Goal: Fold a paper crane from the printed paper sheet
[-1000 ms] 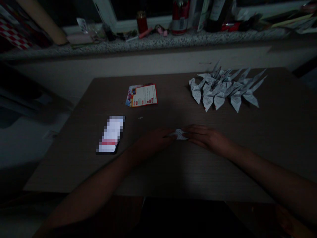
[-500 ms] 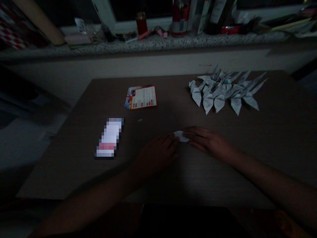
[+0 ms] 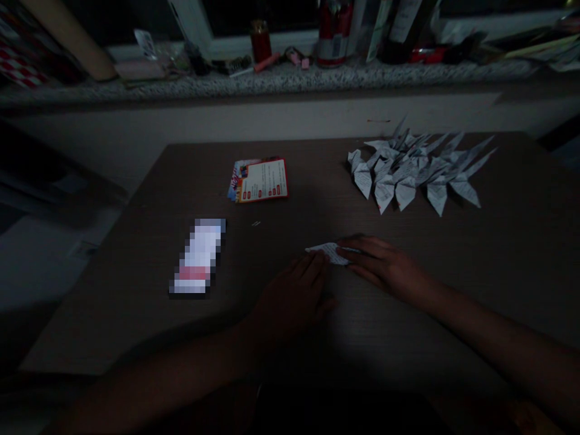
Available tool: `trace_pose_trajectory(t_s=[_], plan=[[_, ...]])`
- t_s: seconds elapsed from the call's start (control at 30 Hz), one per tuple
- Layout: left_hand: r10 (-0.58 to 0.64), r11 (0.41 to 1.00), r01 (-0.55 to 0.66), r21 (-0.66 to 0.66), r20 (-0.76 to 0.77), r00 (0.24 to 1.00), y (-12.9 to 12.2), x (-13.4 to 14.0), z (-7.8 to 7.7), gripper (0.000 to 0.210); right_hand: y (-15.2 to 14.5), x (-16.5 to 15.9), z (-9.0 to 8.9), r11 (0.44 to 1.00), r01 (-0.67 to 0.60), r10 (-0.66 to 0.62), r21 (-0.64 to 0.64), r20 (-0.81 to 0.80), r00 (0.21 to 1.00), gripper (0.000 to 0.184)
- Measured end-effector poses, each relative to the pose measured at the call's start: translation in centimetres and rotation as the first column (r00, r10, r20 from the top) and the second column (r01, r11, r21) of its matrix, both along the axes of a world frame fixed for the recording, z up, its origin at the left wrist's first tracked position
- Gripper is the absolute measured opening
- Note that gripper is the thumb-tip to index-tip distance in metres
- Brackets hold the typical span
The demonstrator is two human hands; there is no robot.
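Note:
On the dark wooden table lies a small folded piece of printed paper (image 3: 333,252), its pointed left end showing. My left hand (image 3: 296,290) rests fingertips on its near left edge, fingers stretched out and the thumb apart below. From the right, my right hand (image 3: 385,260) lies with extended fingers over the paper's right end, hiding that part. Both hands press the paper against the table; neither visibly grips it. Beyond my right hand stands a cluster of several folded paper cranes (image 3: 417,172) made of similar printed paper.
Left of my hands lies a phone (image 3: 197,257) with a lit, pixelated screen. Farther back are printed cards (image 3: 265,179) and tiny pale slivers (image 3: 256,223). Behind the table (image 3: 149,241), a granite sill (image 3: 281,81) carries a red can (image 3: 334,33), bottles and clutter.
My left hand has slid slightly back toward me on the paper, uncovering its pointed left end. My right hand stays on the right end. The view has shifted slightly.

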State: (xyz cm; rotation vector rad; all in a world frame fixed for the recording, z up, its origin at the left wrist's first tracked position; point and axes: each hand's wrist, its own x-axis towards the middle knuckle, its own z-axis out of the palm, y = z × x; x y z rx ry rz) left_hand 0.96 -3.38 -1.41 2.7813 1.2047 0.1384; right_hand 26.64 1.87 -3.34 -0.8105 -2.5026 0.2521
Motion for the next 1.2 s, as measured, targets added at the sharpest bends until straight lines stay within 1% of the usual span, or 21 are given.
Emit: trace_pose_trajectory(t_s=[0.23, 0.53, 0.7, 0.9, 1.03, 1.2], plan=[[0.002, 1.000, -0.002, 0.004, 0.002, 1.000, -0.12, 0.05, -0.04, 0.065, -0.06, 0.00, -0.02, 0.999, 0.006, -0.006, -0.043, -0.015, 1.000, 0.040], [-0.018, 1.000, 0.018, -0.012, -0.026, 0.999, -0.07, 0.28, 0.17, 0.065, -0.06, 0.13, -0.14, 0.990, 0.033, -0.040, -0.139, -0.049, 0.998, 0.042], [-0.023, 1.000, 0.023, 0.012, -0.024, 0.999, -0.08, 0.29, 0.19, 0.063, -0.02, 0.18, -0.31, 0.993, 0.022, -0.031, -0.117, -0.069, 0.997, 0.042], [-0.029, 1.000, 0.029, -0.013, -0.048, 0.998, -0.07, 0.36, 0.44, 0.065, -0.01, 0.20, -0.27, 0.996, 0.021, -0.024, -0.082, -0.032, 0.999, 0.042], [-0.016, 0.999, 0.015, -0.041, -0.019, 1.000, 0.03, 0.23, 0.55, 0.065, -0.01, 0.27, -0.22, 0.999, 0.010, -0.010, -0.042, 0.007, 1.000, 0.043], [-0.034, 0.998, 0.036, -0.049, 0.032, 0.999, 0.28, -0.13, 0.52, 0.067, -0.02, 0.61, -0.22, 1.000, -0.021, 0.022, -0.013, 0.049, 0.999, 0.047]])
